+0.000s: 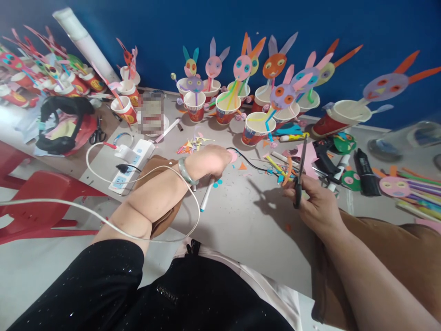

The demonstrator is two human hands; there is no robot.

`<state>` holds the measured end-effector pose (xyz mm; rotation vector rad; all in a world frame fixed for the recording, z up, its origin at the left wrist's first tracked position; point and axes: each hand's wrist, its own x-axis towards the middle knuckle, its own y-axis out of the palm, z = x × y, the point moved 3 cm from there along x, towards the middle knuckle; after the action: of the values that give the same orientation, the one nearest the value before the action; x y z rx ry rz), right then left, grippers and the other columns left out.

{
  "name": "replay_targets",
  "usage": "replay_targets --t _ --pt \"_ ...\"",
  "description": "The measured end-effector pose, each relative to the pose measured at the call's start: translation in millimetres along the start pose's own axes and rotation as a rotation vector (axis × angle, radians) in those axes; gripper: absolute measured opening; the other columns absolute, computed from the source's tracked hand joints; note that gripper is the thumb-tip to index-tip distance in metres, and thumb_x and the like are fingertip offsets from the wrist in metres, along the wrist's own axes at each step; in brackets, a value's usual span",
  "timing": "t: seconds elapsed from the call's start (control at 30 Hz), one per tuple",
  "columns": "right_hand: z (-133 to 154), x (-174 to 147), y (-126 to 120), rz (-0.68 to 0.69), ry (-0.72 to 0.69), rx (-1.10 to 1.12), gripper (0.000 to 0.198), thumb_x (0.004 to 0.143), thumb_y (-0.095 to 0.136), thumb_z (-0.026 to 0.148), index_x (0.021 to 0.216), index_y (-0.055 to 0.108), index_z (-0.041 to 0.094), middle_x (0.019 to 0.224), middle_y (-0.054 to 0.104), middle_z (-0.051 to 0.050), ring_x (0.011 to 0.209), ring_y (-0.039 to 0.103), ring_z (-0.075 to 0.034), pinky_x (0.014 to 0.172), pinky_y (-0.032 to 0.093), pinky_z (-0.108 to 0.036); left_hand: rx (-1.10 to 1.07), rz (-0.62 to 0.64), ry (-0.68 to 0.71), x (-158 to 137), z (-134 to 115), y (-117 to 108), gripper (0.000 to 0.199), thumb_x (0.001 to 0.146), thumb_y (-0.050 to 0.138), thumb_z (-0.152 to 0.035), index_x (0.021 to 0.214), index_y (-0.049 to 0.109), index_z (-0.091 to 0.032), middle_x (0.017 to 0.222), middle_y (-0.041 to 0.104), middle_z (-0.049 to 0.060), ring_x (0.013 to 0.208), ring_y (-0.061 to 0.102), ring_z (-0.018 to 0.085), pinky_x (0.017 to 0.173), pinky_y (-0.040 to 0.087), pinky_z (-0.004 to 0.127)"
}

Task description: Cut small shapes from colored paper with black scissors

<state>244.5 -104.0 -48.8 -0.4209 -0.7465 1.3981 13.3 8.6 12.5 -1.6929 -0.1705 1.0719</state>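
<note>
My left hand (210, 162) reaches over the table with its fingers curled down, so the fingertips are mostly hidden. Against its far edge is a pink paper circle (233, 155); I cannot tell if it is pinched or lying there. Just below that hand lie a white marker with a blue tip (207, 195) and small blue paper dots (217, 183). My right hand (319, 202) grips a pair of black-handled scissors (302, 158), held above the table with the blades pointing up. Beyond them are pink paper offcuts (307, 156) and an orange paper strip (289, 170).
Paper cups (225, 110) with rabbit-faced paper figures line the blue wall (213, 23). A white cable (86, 212) loops over my left arm from a power strip (132, 168). A black marker (365, 174) and a glue gun (325, 158) lie right. Red stools (58, 193) stand left.
</note>
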Motion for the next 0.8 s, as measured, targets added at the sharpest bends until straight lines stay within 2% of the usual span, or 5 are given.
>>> replay_targets --t 0.07,0.2,0.47,0.7,0.8 --pt "1 1 0 0.002 0.007 -0.002 0.042 0.082 0.062 0.065 0.069 0.060 0.024 0.073 0.066 -0.005 0.079 0.062 -0.026 0.083 0.050 -0.043 0.033 -0.010 -0.008 2 -2 2 0.040 0.066 0.075 -0.017 0.106 0.074 -0.013 0.101 0.076 0.013 0.087 0.067 0.022 0.068 0.042 0.027" --pt "1 1 0 0.014 0.021 -0.003 0.044 0.081 0.063 0.066 0.068 0.061 0.024 0.075 0.067 -0.006 0.080 0.062 -0.026 0.084 0.050 -0.044 0.039 0.020 -0.020 7 -2 5 0.041 0.068 0.072 -0.016 0.108 0.073 -0.011 0.100 0.076 0.015 0.083 0.066 0.024 0.063 0.040 0.029" --pt "1 2 -1 0.034 0.001 0.001 0.045 0.080 0.063 0.067 0.069 0.060 0.024 0.072 0.066 -0.007 0.077 0.063 -0.027 0.080 0.051 -0.043 0.036 -0.079 -0.093 13 12 9 0.023 0.068 0.072 -0.023 0.088 0.078 -0.013 0.085 0.075 0.014 0.075 0.064 0.023 0.064 0.041 0.031" --pt "1 3 -1 0.037 -0.010 -0.031 0.047 0.080 0.062 0.070 0.068 0.060 0.024 0.072 0.067 -0.008 0.075 0.063 -0.028 0.078 0.051 -0.044 0.002 -0.027 -0.118 18 12 12 0.018 0.064 0.075 -0.024 0.079 0.081 -0.015 0.077 0.074 0.013 0.076 0.065 0.027 0.070 0.043 0.034" --pt "2 3 -1 0.026 -0.031 -0.029 0.046 0.080 0.062 0.069 0.067 0.059 0.024 0.070 0.066 -0.007 0.074 0.063 -0.027 0.077 0.051 -0.042 -0.010 -0.052 -0.103 15 11 10 0.020 0.064 0.075 -0.024 0.081 0.081 -0.016 0.074 0.074 0.013 0.079 0.065 0.026 0.071 0.043 0.033"
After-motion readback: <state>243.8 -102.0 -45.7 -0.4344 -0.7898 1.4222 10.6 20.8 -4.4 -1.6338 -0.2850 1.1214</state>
